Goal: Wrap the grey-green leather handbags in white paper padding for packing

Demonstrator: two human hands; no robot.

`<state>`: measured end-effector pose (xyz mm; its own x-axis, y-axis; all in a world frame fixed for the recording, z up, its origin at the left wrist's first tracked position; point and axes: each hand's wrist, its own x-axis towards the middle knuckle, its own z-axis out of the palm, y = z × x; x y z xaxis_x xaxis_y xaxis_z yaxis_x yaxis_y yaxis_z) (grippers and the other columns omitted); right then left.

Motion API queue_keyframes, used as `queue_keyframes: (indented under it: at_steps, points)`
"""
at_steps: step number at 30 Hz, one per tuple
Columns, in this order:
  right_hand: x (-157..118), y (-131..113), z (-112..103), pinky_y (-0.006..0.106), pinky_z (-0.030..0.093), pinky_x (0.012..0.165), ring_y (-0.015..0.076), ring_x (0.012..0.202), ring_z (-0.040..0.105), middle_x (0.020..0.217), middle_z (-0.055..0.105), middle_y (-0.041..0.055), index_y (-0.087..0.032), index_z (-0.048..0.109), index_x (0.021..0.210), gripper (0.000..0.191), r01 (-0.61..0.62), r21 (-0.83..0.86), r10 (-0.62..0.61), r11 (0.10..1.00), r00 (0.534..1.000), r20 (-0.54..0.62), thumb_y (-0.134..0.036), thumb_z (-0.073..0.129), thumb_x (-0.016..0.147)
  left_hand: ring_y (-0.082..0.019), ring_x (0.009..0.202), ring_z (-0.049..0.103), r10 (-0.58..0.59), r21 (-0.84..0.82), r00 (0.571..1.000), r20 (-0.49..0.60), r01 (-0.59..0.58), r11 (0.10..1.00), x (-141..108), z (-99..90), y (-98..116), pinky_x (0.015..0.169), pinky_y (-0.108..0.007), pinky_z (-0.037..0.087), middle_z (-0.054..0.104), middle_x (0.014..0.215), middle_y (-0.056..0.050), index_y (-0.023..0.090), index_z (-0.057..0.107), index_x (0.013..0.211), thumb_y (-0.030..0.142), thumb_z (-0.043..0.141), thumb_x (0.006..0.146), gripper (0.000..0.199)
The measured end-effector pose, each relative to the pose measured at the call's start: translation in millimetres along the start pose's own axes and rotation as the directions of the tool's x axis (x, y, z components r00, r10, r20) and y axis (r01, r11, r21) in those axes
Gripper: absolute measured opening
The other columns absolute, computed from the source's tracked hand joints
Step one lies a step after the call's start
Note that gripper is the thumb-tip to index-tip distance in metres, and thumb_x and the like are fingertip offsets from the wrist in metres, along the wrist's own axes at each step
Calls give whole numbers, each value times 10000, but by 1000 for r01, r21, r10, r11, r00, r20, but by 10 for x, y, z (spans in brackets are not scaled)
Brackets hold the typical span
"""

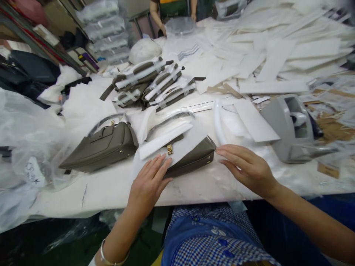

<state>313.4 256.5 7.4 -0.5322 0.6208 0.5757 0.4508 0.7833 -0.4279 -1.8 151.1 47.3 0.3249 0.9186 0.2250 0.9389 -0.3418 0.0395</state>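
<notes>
A dark olive handbag [194, 157] lies on the white table in front of me, partly covered by a white sheet, with a gold clasp [169, 149] showing. A rolled white foam strip [166, 141] rests across it, beside the handle. My left hand [151, 179] lies flat on the sheet and the bag's front, fingers spread. At the bag's right corner, my right hand [245, 166] touches the edge with its fingertips, fingers stretched out and thumb apart. To the left sits a second olive handbag [104, 146], its handle up, untouched.
Several wrapped olive straps or bags [155, 83] are piled behind. A grey tape dispenser [291, 129] stands at right, near a white card [256, 120]. Clear plastic bags [30, 147] fill the left; white sheets [277, 59] heap at back right. Another person's hands [163, 29] show across the table.
</notes>
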Motion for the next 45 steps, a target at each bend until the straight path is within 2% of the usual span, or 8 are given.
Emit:
queue_keyframes:
  at_steps: [4,8,13,17,24,32,38,45]
  points:
    - [308,-253,25,519,330,1171,269,1383,430,1474,500,34,-319,397,1462,610,195,-159,-194,968,981,25,-235,635,907,-295,1359,450,-15,61,1000,-16,16,998,-122,48,-54,1117,-472,412,465,1487,-130,218,326,1493,277,675,875,712]
    - [810,-391,152,600,153,1191,325,1437,321,1518,440,76,-265,301,1517,820,454,-204,-367,867,860,355,-304,734,822,-307,1335,467,-24,103,999,43,20,994,-114,8,-102,1086,-442,423,475,1472,-150,199,343,1476,268,770,794,807]
    - [1126,-325,302,457,433,974,300,1103,609,1229,672,116,-205,464,1433,771,549,-188,-322,814,697,641,-489,741,771,-334,1318,475,0,141,990,140,-20,990,-58,-51,-183,1081,-510,379,484,1456,-166,214,352,1460,294,799,762,832]
    - [1123,-408,296,427,461,860,292,1000,630,1142,707,106,-219,564,1347,649,588,-216,-309,780,661,683,-488,722,779,-323,1295,493,22,120,990,140,-39,992,-55,-39,-227,1081,-493,368,534,1400,-161,190,427,1382,307,779,771,714]
    - [1130,-455,352,566,175,1165,334,1264,511,1259,654,137,-144,613,1247,535,654,-62,-451,754,584,675,-339,706,757,-337,1199,548,33,64,990,137,-42,997,19,9,-189,1008,-452,422,605,1269,-173,150,523,1212,325,761,756,543]
    - [558,40,824,526,269,1155,271,1450,309,1591,315,71,-296,277,1536,721,420,-66,-296,905,735,610,-105,482,872,-293,1399,389,0,25,1000,31,-1,1000,-284,672,-295,1131,-513,329,407,1527,-124,258,335,1487,38,387,918,612]
    - [318,9,951,560,161,1201,312,1494,182,1630,187,82,-268,222,1557,809,327,6,-263,945,747,611,-497,598,879,-344,1476,205,-36,-143,998,54,44,989,-414,820,-203,1176,-599,229,226,1613,-114,301,316,1505,485,572,910,673]
    - [805,-133,775,454,397,1107,258,1299,531,1404,578,31,-307,625,1304,411,202,27,-163,979,695,700,-489,460,974,-342,1465,244,-74,-111,997,-36,70,991,-415,910,-155,1159,-611,255,299,1582,-134,319,363,1481,431,558,934,592]
